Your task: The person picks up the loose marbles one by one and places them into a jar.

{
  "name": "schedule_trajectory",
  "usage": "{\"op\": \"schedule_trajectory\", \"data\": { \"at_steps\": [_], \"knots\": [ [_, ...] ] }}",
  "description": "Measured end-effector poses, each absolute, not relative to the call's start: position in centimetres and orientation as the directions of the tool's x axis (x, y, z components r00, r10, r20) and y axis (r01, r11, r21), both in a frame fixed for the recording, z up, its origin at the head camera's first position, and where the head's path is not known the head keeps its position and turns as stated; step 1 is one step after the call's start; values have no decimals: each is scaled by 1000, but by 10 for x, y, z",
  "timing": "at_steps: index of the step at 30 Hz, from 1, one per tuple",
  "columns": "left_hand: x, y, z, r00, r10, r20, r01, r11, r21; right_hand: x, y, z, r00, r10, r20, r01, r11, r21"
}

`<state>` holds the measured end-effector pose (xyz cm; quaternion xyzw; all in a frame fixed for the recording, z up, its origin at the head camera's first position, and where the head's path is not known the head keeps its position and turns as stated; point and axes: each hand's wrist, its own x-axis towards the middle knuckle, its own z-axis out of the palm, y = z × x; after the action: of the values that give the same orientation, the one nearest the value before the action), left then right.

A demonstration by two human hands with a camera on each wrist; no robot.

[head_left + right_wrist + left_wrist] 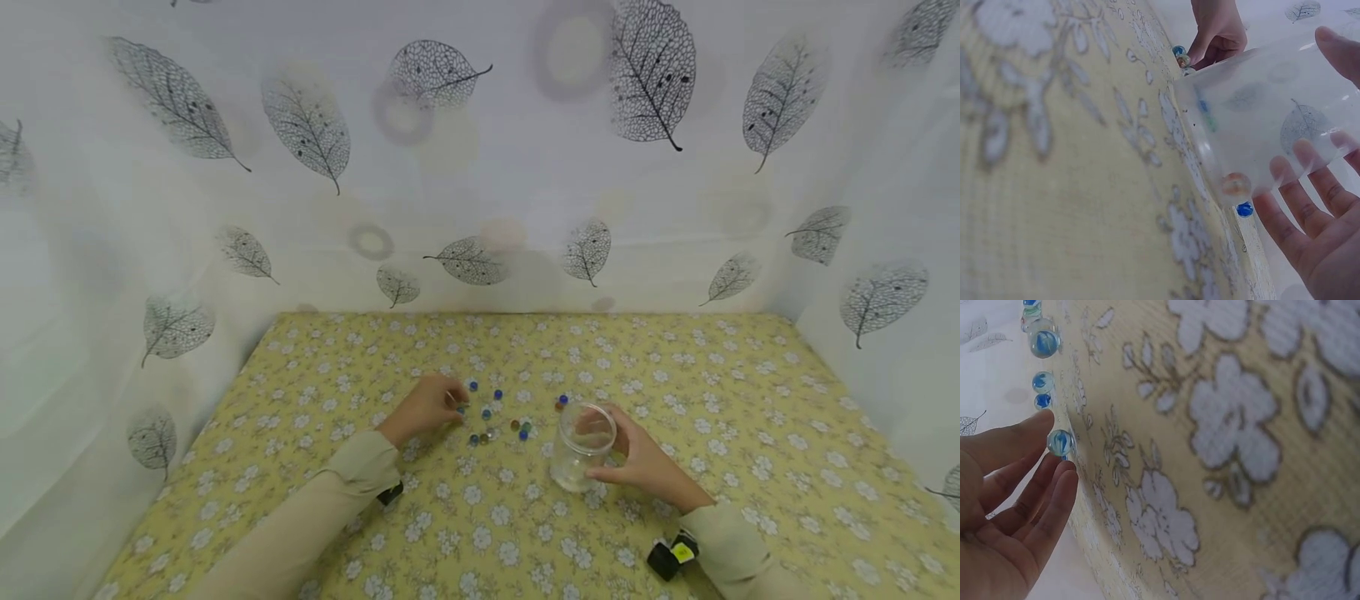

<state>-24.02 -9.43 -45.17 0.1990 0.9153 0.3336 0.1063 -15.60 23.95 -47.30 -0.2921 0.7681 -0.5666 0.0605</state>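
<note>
My left hand (429, 410) reaches in from the left, its thumb and fingertips around a clear marble with blue swirls (1060, 442), low over the cloth. The thumb lies on one side of it and the fingers on the other. A clear jar (576, 460), mouth up and tilted slightly, is held by my right hand (633, 454), with thumb and fingers spread round its side. Through the jar wall an orange marble (1236, 184) shows, and a blue marble (1244, 209) is beside it. In the head view these two lie behind the jar.
Several loose marbles lie between the hands, among them a dark blue marble (498, 394), an amber marble (515, 425) and a green marble (527, 427). A yellow flowered cloth (465, 542) covers the table. A white leaf-print curtain (495, 183) surrounds its back and sides.
</note>
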Motion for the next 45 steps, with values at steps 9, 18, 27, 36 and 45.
{"op": "schedule_trajectory", "data": {
  "at_steps": [9, 18, 27, 36, 45],
  "knots": [
    [-241, -93, -457, -900, 431, -70, 309, 741, 597, -157, 237, -472, -818, -525, 235, -386, 197, -901],
    [-242, -95, -459, -901, 424, -87, 287, 736, 613, -156, 236, -471, -823, -526, 215, -361, 191, -913],
    [-243, -97, -460, -910, 405, -90, 258, 722, 642, -157, 236, -473, -822, -524, 224, -371, 193, -908],
    [-231, -100, -445, -916, 401, 2, 285, 647, 708, -156, 237, -475, -815, -524, 246, -396, 195, -897],
    [-201, -81, -419, -917, 369, 151, 300, 391, 870, -154, 237, -475, -824, -516, 232, -378, 198, -904]
  ]
}}
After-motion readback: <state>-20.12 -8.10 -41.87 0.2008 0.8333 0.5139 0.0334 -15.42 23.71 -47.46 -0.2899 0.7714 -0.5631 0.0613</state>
